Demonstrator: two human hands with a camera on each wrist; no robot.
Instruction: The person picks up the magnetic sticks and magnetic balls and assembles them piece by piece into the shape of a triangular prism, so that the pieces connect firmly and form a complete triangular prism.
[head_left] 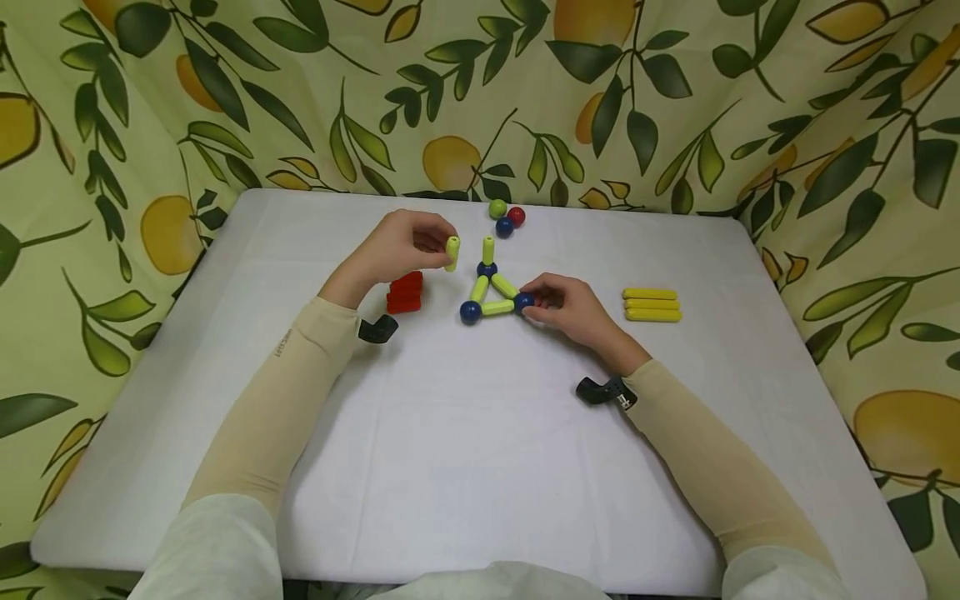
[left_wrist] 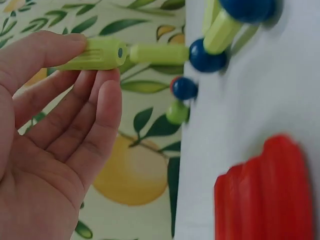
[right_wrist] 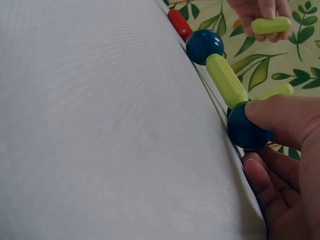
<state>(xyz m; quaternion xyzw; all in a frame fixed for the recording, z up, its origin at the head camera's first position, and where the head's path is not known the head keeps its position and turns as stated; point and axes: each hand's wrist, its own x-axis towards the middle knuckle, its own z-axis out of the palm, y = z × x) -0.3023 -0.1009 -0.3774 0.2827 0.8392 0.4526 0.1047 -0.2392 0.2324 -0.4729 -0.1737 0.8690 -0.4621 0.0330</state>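
My left hand (head_left: 405,247) pinches a yellow-green magnetic rod (head_left: 452,254) between thumb and fingers, held upright above the table. In the left wrist view the rod (left_wrist: 100,54) shows a dark round spot at its end. To the right, a flat triangle of yellow-green rods (head_left: 498,308) joins blue balls, one of them the left corner ball (head_left: 470,312). Another rod (head_left: 488,248) stands upright on the far ball (head_left: 487,269). My right hand (head_left: 567,307) grips the blue ball (right_wrist: 247,129) at the triangle's right corner, thumb on top.
Red rods (head_left: 405,292) lie beside the left hand, partly behind its wrist. Several yellow rods (head_left: 652,305) lie in a row at the right. Near the back edge sit a green ball (head_left: 497,208), a red ball (head_left: 517,216) and a blue ball (head_left: 504,227). A patterned curtain (head_left: 450,100) hangs behind the white table (head_left: 465,467).
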